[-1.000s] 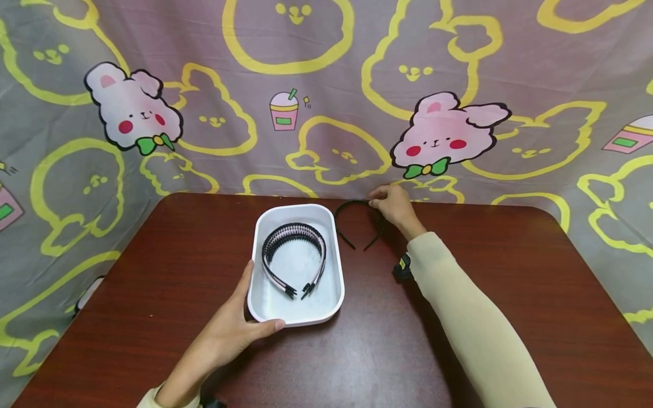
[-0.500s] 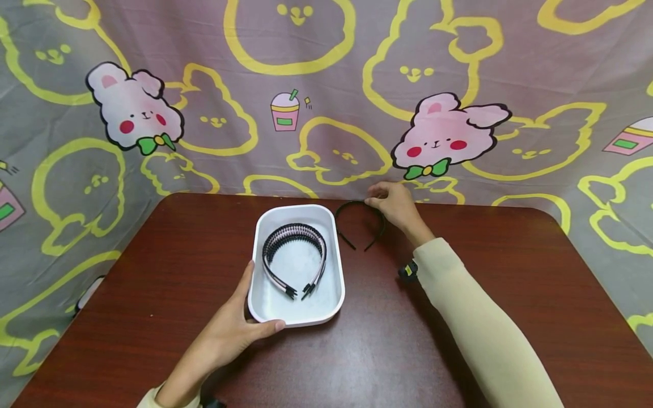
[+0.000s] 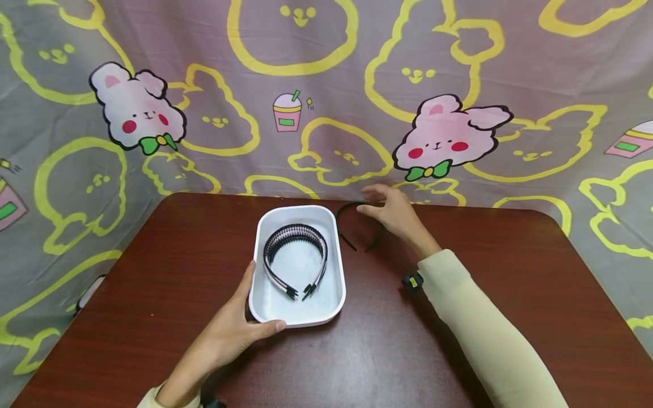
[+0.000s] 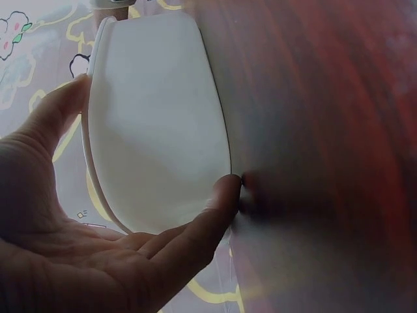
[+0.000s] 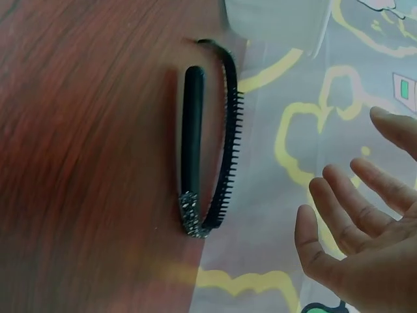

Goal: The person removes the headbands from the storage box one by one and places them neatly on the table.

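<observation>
My left hand holds the near left corner of a white plastic tray, its thumb and fingers spread along the side walls. The left wrist view shows this hand against the outside of the tray. Inside the tray lie several toothed headbands, black and pale pink, stacked together. To the right of the tray, a black headband rests on the table, partly hidden by my right hand. In the right wrist view that headband has teeth and a sparkly section, and my hand is apart from it, fingers loosely spread.
A dark reddish-brown table carries the tray and the loose headband. Close behind its far edge hangs a patterned curtain with cartoon rabbits. The curtain continues around both sides.
My right hand has come off the black headband, its fingers opening, and has shifted slightly left. The headband lies where it was. My left hand stays on the tray.
</observation>
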The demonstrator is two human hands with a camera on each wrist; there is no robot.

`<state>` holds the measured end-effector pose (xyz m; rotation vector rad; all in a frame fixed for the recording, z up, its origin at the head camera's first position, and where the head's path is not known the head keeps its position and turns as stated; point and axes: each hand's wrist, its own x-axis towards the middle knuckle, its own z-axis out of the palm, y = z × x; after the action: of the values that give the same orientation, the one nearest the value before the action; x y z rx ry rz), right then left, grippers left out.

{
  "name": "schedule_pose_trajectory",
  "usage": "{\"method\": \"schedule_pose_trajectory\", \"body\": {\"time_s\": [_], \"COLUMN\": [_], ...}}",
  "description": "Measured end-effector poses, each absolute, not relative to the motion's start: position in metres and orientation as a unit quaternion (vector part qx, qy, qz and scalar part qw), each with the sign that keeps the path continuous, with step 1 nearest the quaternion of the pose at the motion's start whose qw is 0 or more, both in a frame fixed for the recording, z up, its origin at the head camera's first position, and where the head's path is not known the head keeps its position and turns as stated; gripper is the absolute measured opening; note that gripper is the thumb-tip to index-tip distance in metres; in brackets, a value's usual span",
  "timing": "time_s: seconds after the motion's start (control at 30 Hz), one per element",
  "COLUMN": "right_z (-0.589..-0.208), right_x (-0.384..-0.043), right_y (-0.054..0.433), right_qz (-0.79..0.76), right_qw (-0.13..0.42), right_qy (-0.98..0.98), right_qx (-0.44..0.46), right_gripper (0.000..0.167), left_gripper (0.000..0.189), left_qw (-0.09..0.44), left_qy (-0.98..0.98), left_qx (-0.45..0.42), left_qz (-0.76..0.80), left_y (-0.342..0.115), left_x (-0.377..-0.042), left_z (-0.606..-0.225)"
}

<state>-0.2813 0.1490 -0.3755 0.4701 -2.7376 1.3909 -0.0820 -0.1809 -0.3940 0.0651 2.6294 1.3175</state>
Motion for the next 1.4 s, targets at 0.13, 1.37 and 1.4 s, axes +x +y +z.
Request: {"method": "schedule_pose_trajectory", "body": {"time_s": [0.13, 1.37, 1.4], "right_z": [-0.373, -0.363, -0.364], "right_x": [-0.276, -0.249, -0.25], "right_y": [0.146, 0.082, 0.08], "right_qz": [0.452, 0.472, 0.469], "right_qw": [0.016, -0.032, -0.03], "right_qy": [-0.877, -0.84, -0.84], "right_qx": [0.166, 0.266, 0.27], "right_gripper": [0.049, 0.052, 0.052], "left_gripper": [0.132, 0.133, 0.133], "left_qw": [0.103, 0.108, 0.108], "left_qy": [0.89, 0.895, 0.894], "left_qx": [0.019, 0.019, 0.019], "left_qz": [0.445, 0.433, 0.434], "left_y": [-0.181, -0.181, -0.181], "left_x": [-0.082, -0.082, -0.082], "left_z": [-0.394, -0.392, -0.392]}}
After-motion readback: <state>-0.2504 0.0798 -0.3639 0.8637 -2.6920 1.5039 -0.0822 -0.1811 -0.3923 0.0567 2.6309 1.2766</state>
